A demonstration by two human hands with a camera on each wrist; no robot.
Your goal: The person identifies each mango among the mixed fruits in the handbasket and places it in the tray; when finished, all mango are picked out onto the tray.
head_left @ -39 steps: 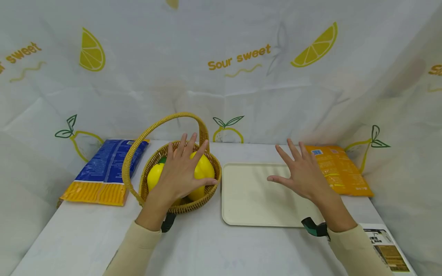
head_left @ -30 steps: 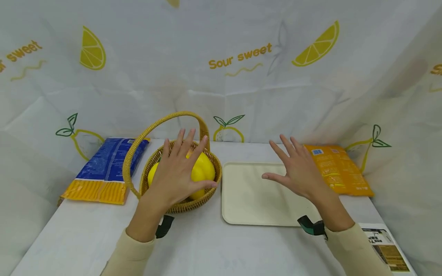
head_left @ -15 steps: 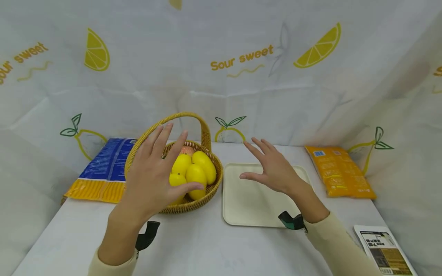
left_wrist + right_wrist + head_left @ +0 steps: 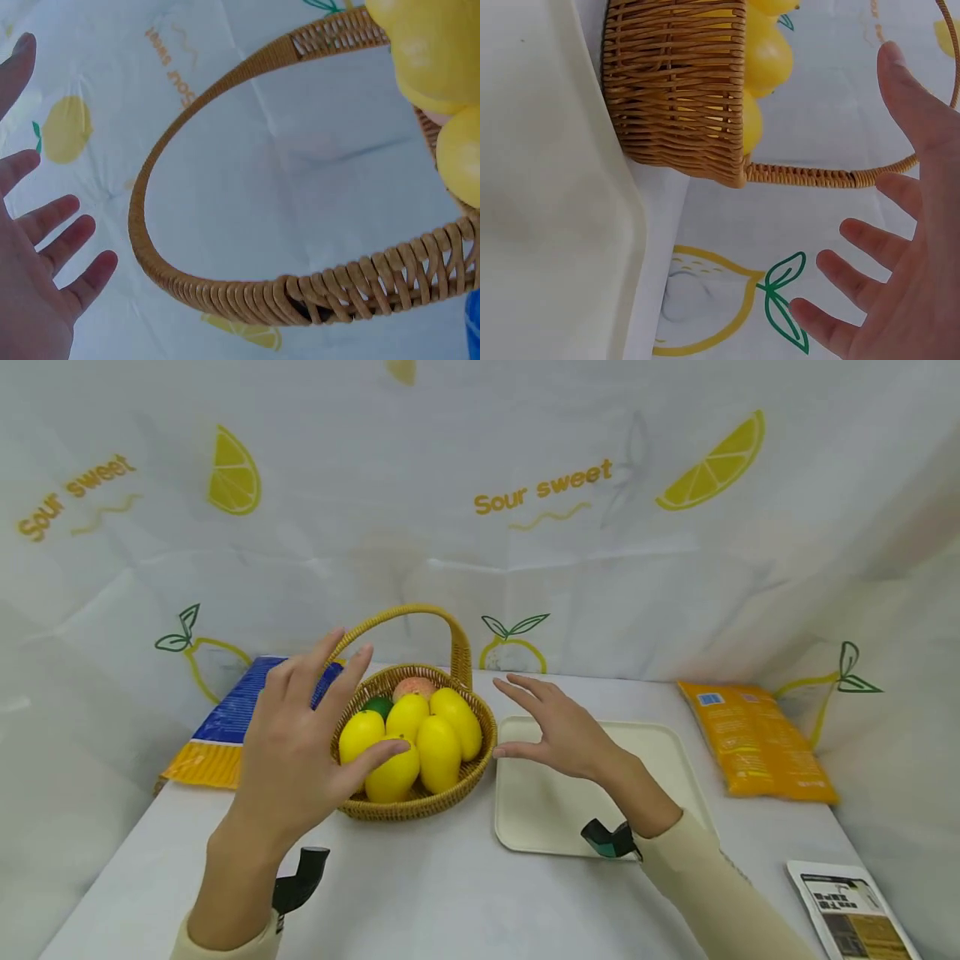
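wicker basket point(image 4: 411, 811): upright on the table point(image 4: 450, 893), left of centre, toward the far side, its arched handle point(image 4: 462, 652) standing up. contents as i read them on the head view: five yellow fruits point(image 4: 438, 753), a dark green item point(image 4: 377, 706) partly hidden at the left, a pinkish round item point(image 4: 414, 687) at the far side.

left hand point(image 4: 296, 743): raised, near left of the basket. fingers apart, thumb out to the right, clamped on nothing. on my head view the thumb overlaps the nearest fruit; the left wrist view shows me a gap between fingertips and handle.

right hand point(image 4: 558, 731): above the far left part of the cream tray point(image 4: 547, 818). thumb well apart from the fingers, and the right wrist view shows me the fingers spread too. tips near the basket's right rim, clear of the wicker.

tray: flat, just right of the basket; i cannot tell whether they touch.

surroundings: blue and yellow packet point(image 4: 225, 718) far left, partly hidden by the left hand; orange packet point(image 4: 757, 739) far right; white pouch point(image 4: 855, 910) near right, cut by the frame. behind, i log a pale cloth point(image 4: 420, 527) printed with lemons and lettering.
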